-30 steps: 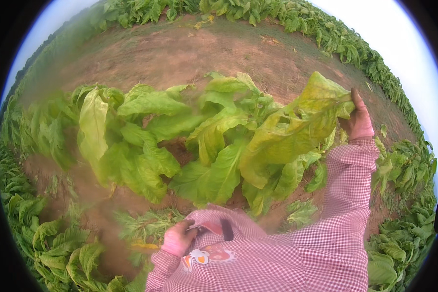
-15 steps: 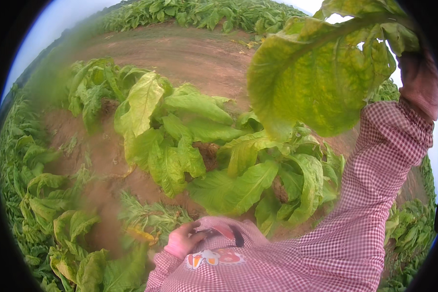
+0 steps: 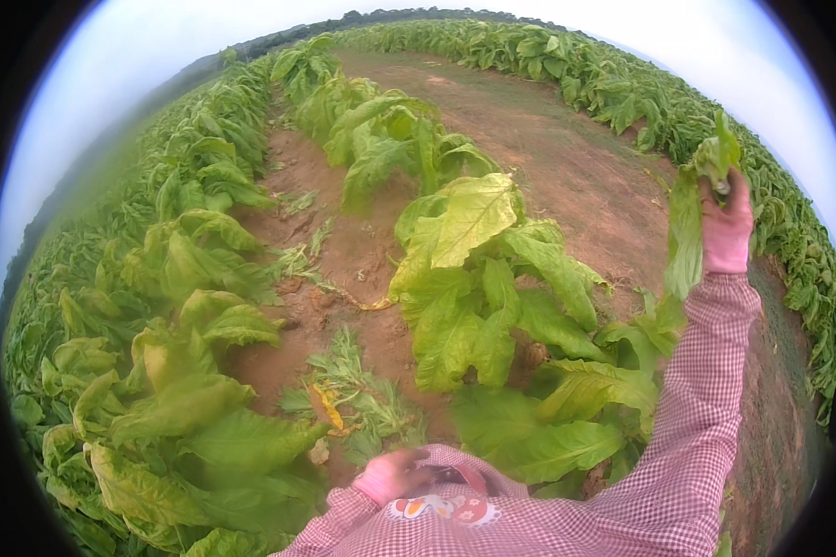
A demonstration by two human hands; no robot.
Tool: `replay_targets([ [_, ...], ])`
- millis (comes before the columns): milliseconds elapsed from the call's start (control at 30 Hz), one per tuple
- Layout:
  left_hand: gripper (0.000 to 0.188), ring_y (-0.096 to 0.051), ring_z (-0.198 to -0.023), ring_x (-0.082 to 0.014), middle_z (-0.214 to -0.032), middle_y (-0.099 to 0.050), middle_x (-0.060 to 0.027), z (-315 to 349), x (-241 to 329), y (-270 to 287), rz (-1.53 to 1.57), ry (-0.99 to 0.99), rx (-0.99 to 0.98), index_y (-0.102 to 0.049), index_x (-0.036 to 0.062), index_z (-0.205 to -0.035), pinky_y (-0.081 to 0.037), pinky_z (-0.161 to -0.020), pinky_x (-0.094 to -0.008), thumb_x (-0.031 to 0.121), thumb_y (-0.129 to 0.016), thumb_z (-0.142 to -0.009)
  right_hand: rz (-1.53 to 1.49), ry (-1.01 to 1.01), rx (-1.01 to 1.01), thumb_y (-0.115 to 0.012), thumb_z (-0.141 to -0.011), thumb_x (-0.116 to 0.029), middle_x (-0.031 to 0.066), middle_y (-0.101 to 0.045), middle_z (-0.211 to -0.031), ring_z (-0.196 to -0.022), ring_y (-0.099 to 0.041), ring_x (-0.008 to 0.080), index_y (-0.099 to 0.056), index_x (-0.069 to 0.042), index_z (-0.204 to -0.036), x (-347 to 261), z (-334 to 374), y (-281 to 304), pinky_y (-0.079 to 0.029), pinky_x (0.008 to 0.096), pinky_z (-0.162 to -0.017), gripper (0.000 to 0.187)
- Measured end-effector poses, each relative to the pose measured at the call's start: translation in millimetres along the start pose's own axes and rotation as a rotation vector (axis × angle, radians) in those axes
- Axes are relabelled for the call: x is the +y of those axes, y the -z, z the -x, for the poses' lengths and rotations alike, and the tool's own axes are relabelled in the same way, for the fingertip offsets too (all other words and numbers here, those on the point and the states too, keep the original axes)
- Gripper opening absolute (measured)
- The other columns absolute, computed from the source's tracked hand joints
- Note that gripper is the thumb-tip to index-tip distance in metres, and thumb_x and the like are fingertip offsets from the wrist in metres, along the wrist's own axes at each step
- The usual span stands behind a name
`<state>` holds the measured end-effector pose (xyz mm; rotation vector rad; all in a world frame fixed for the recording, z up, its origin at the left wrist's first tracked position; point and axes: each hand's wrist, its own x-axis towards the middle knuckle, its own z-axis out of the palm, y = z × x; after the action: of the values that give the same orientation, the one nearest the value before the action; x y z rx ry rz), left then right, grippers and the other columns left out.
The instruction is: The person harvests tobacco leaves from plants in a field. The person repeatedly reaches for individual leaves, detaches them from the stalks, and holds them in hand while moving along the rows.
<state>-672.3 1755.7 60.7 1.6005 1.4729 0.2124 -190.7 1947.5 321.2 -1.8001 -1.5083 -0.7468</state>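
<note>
Since half a second ago, the right hand (image 3: 726,215) has come down and away from the face, and the leaf (image 3: 685,237), which loomed large beside it, now hangs narrow; the view has turned too, so the row runs ahead. That leaf lies just left of the right hand, its long axis nearly upright, top bunched in the curled fingers and blade dropping toward the plant (image 3: 478,278) below and to the left; whether its tip touches that plant, I cannot tell. The left hand (image 3: 390,476) is well apart, low at the front of the checked shirt (image 3: 553,529), fingers loosely bent at a fold; it is blurred, so I cannot tell whether it grips the cloth. The held leaf looks limp and light green, seen mostly edge-on, with paler, crumpled parts by the fingers
</note>
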Motion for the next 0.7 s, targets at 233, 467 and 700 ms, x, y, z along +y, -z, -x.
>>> replay_targets([
  [233, 0.050, -0.063, -0.091, -0.0222, -0.101, -0.064, -0.0141, 15.0, 8.7, 3.3, 0.005, 0.237, 0.090, -0.060, 0.0107, -0.114, -0.050, -0.081, -0.0306, 0.037, -0.071, -0.073, -0.170, -0.461, -1.028, -0.065, -0.074, -0.016, 0.0155, -0.055, -0.121, -0.111, -0.054, 0.0273, -0.053, -0.003, -0.121, -16.4, 106.6, -134.0, -0.040, 0.0322, -0.099, 0.050],
  [467, 0.044, -0.061, -0.094, -0.0265, -0.105, -0.062, -0.0140, 33.6, 17.9, -3.0, -0.019, 0.194, 0.145, -0.059, 0.0093, -0.113, -0.048, -0.083, -0.0322, 0.035, -0.066, -0.078, -0.401, -0.097, -1.519, -0.069, -0.068, -0.028, 0.0169, -0.062, -0.107, -0.101, -0.059, 0.0278, -0.061, -0.004, -0.111, -105.6, 270.3, -252.7, -0.045, 0.0329, -0.089, 0.049],
  [700, 0.033, -0.060, -0.091, -0.0312, -0.100, -0.062, -0.0147, 58.9, -7.2, -23.3, -0.004, 0.100, 0.213, -0.059, 0.0093, -0.109, -0.047, -0.080, -0.0381, 0.029, -0.057, -0.083, -0.477, -0.017, -1.711, -0.068, -0.069, -0.019, 0.0157, -0.065, -0.100, -0.092, -0.062, 0.0261, -0.061, -0.002, -0.110, -172.6, 349.5, -267.4, -0.047, 0.0324, -0.084, 0.045],
])
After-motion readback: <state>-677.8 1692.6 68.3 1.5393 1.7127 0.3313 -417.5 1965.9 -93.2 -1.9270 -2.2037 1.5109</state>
